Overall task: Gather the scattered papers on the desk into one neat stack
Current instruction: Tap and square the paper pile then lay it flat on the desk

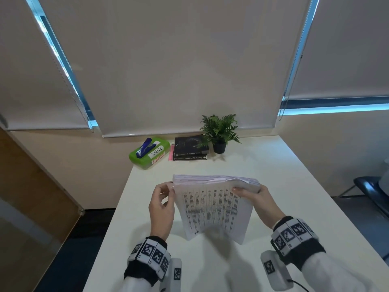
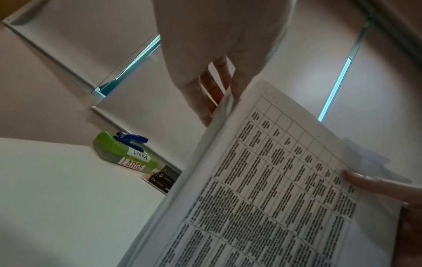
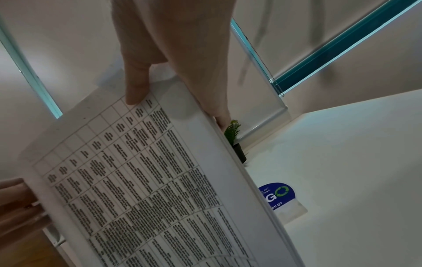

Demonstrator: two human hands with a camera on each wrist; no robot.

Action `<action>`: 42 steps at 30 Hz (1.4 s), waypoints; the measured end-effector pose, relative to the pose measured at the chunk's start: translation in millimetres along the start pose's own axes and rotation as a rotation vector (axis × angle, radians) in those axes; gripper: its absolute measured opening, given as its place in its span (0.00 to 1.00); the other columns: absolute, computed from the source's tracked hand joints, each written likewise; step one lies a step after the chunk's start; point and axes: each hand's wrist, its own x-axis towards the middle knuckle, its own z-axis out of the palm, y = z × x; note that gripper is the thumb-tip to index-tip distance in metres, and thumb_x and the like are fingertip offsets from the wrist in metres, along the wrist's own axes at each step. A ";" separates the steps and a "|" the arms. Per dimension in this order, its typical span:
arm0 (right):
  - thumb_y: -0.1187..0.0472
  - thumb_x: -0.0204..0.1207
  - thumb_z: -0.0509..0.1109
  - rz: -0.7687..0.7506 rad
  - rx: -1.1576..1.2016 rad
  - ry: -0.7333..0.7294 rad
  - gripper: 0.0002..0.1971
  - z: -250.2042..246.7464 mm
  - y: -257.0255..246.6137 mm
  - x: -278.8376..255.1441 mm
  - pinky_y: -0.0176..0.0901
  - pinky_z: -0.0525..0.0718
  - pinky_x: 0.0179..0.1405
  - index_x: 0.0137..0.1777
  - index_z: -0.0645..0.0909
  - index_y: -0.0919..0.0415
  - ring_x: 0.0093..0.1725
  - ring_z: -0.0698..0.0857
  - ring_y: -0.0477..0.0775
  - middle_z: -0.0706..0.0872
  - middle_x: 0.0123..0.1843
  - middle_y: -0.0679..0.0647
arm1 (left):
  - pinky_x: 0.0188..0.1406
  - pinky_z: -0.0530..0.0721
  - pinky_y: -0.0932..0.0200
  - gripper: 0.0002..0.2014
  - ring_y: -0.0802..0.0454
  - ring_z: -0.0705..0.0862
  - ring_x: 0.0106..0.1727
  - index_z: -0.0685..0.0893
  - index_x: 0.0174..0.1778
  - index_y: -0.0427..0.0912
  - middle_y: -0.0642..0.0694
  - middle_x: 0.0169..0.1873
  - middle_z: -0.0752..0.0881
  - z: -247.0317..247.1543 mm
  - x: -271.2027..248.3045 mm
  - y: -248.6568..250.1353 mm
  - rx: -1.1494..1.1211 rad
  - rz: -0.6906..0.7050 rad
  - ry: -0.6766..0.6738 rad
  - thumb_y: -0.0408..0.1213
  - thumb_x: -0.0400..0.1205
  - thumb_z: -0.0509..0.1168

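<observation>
A thick stack of printed papers [image 1: 212, 207] stands nearly upright above the white desk [image 1: 273, 175], its front sheet a table of text. My left hand [image 1: 166, 192] pinches the stack's upper left edge. In the left wrist view the left hand [image 2: 217, 72] has its fingers behind the papers [image 2: 274, 180] and its thumb in front. My right hand [image 1: 259, 192] grips the upper right corner. In the right wrist view the right hand [image 3: 171, 54] lays its thumb on the front sheet [image 3: 137, 180]. The lower sheets bow outward and are loosely aligned.
At the desk's far edge sit a green box [image 1: 149, 152] labelled LARGE with a blue stapler [image 1: 144, 147] on it, two dark books [image 1: 190, 149] and a small potted plant [image 1: 220, 131]. A blue round sticker [image 3: 277, 195] lies on the desk. A dark chair [image 1: 370, 190] stands at the right.
</observation>
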 end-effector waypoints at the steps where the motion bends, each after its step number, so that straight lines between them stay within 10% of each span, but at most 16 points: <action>1: 0.66 0.64 0.80 0.001 0.000 -0.006 0.16 -1.1 0.3 1.3 0.49 0.87 0.48 0.52 0.87 0.71 0.45 0.90 0.58 0.91 0.47 0.63 | 0.48 0.85 0.56 0.05 0.52 0.84 0.47 0.81 0.44 0.47 0.50 0.44 0.87 -1.7 0.6 0.2 0.004 0.011 0.011 0.32 0.82 0.65; 11: 0.68 0.59 0.80 -0.022 -0.003 -0.046 0.21 -6.4 0.0 6.5 0.42 0.86 0.44 0.53 0.86 0.72 0.45 0.90 0.54 0.92 0.45 0.59 | 0.36 0.75 0.72 0.06 0.60 0.78 0.36 0.83 0.36 0.45 0.59 0.32 0.85 -5.9 10.3 11.2 0.042 0.060 -0.048 0.31 0.79 0.69; 24: 0.69 0.63 0.79 0.035 -0.033 -0.122 0.15 -9.3 -5.9 8.5 0.42 0.85 0.49 0.52 0.89 0.67 0.48 0.90 0.53 0.92 0.49 0.58 | 0.42 0.85 0.57 0.10 0.59 0.83 0.31 0.86 0.40 0.40 0.47 0.32 0.87 -4.4 37.6 28.3 -0.029 -0.068 -0.351 0.28 0.83 0.62; 29: 0.67 0.70 0.76 0.020 -0.033 -0.111 0.16 -10.8 -5.5 9.0 0.47 0.86 0.54 0.58 0.87 0.63 0.54 0.89 0.58 0.91 0.54 0.62 | 0.45 0.77 0.60 0.23 0.64 0.83 0.38 0.88 0.39 0.43 0.55 0.36 0.90 -2.8 37.7 39.7 0.160 -0.088 -0.414 0.48 0.87 0.50; 34: 0.66 0.72 0.74 -0.005 -0.063 -0.085 0.14 -11.1 -2.8 6.0 0.46 0.84 0.57 0.58 0.87 0.64 0.57 0.88 0.56 0.91 0.56 0.59 | 0.51 0.70 0.57 0.27 0.63 0.79 0.43 0.84 0.40 0.56 0.62 0.38 0.86 18.5 24.0 76.0 0.904 0.394 -0.517 0.73 0.72 0.51; 42: 0.61 0.77 0.70 -0.175 -0.159 -0.122 0.10 -7.3 -6.4 1.3 0.33 0.80 0.58 0.54 0.88 0.63 0.61 0.82 0.50 0.88 0.59 0.53 | 0.50 0.77 0.59 0.16 0.53 0.83 0.50 0.78 0.61 0.49 0.52 0.50 0.85 85.1 3.7 76.1 1.030 0.685 -0.584 0.52 0.82 0.61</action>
